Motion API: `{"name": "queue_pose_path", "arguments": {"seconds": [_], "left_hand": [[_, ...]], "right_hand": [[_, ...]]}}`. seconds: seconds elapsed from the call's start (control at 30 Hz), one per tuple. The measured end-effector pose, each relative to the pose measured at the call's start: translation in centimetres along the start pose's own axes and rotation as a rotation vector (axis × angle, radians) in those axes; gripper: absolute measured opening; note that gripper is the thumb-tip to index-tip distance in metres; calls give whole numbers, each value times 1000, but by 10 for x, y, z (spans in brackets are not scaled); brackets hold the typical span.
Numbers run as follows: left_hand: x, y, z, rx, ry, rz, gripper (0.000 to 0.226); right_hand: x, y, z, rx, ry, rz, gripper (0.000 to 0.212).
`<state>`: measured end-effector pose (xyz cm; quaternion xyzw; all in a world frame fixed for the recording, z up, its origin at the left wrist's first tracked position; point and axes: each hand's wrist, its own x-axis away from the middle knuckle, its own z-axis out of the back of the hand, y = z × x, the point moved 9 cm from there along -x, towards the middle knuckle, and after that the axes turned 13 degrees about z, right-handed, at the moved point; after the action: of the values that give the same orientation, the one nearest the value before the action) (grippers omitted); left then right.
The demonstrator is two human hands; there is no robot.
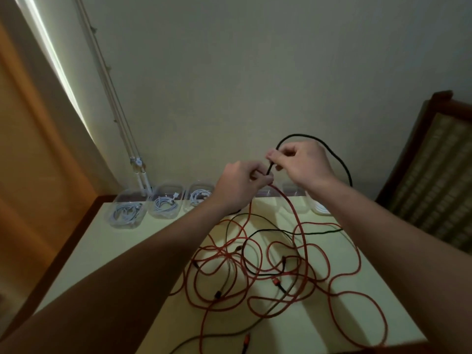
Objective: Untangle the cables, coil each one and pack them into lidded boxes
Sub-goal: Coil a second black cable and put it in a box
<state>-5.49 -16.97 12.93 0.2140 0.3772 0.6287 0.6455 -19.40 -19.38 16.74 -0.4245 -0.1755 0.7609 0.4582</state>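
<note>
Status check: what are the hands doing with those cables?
Left hand grips red cable; right hand pinches black cable. Both lifted above table. Tangle lies underneath.

I read no text, label, brand or number on the boxes (pixel 167 187), the cables (pixel 224 254) or elsewhere.

A tangle of cables (pixel 281 261) lies on the middle and right of the table (pixel 122 241), boxes (pixel 167 191) holding coiled cables (pixel 163 204) line its far edge by the wall (pixel 229 72), a chair (pixel 429 169) stands at its right, and above that far edge the left hand (pixel 240 182) and right hand (pixel 304 164), side by side, hold a raised cable (pixel 341 162).
</note>
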Motion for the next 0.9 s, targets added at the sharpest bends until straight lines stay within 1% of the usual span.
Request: {"name": "queue_pose_path", "arguments": {"seconds": [0.07, 0.17, 0.23, 0.37, 0.43, 0.47, 0.5, 0.53, 0.57, 0.6, 0.63, 0.67, 0.7, 0.73, 0.8, 0.83, 0.9], "left_hand": [[3, -9, -5, -19, -6, -5, 12], [9, -25, -13, -52, -41, 27, 18], [13, -32, -13, -51, -48, 45, 24], [20, -32, -3, 126, -67, 133, 26], [25, -30, 4, 240, -57, 169, 23], [27, -27, 9, 290, -43, 182, 23], [30, -23, 15, 329, -22, 190, 22], [33, -17, 21, 351, 6, 190, 22], [36, -10, 28, 364, 32, 182, 22], [40, -2, 33, 366, 45, 169, 23], [43, 7, 37, 369, 45, 153, 25], [47, 17, 40, 383, 35, 136, 25], [52, 26, 42, 416, 18, 131, 25], [57, 34, 42, 476, -3, 142, 26], [68, 47, 42, 666, -72, 195, 25], [75, 54, 41, 777, -113, 228, 24], [90, 64, 41, 986, -193, 290, 24]], "right_hand": [[-4, 1, 10, -128, 69, -55, 24], [-10, 13, 28, -434, 202, -176, 23], [-8, 22, 32, -562, 241, -249, 22], [6, 46, 29, -713, 297, -413, 23], [19, 55, 29, -736, 310, -492, 24], [25, 57, 30, -706, 292, -506, 26], [31, 57, 32, -612, 262, -484, 29], [36, 55, 39, -431, 231, -424, 34], [41, 48, 49, -186, 224, -334, 39], [45, 35, 61, 65, 251, -220, 41], [49, 14, 70, 242, 293, -87, 39], [55, -7, 73, 314, 311, 38, 34], [59, -25, 71, 302, 272, 129, 31], [62, -38, 64, 229, 191, 181, 33], [72, -55, 48, 18, 4, 173, 37], [79, -62, 43, -74, -61, 155, 39], [92, -71, 46, -163, -104, 127, 43]]}}
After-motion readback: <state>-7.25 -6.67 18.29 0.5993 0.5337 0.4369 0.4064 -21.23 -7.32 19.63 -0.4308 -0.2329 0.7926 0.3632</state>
